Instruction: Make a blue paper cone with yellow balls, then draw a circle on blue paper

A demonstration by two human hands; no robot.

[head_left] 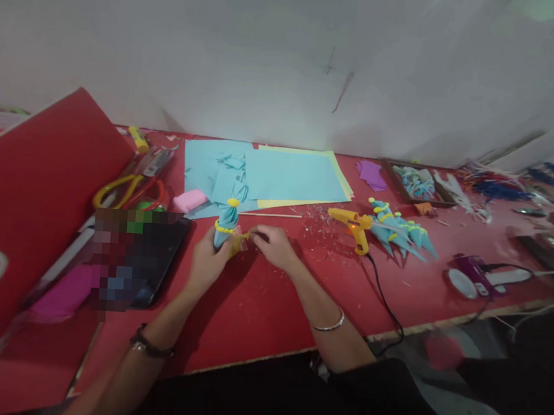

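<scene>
My left hand (208, 256) is wrapped round a light-blue folded-paper cone (227, 222), held upright above the red table (251, 318). A yellow trim circles its middle and a yellow blob sits near its top. By the fingers of this hand is a small yellow strip (238, 243), partly hidden. My right hand (272, 245) is closed in a pinch just to the right, at the strip's end; what lies between its fingertips is too small to make out. A yellow glue gun (349, 219) with a lit orange light rests to the right, touching similar blue paper pieces (392, 230).
Blue paper sheets (297, 177) lie behind my hands, with a thin stick (276, 215) in front. On the left are a dark tablet-like slab (168, 257), scissors (118, 191) and a pink packet (190, 200). The glue gun's cord (379, 289) and a purple socket box (472, 273) are right.
</scene>
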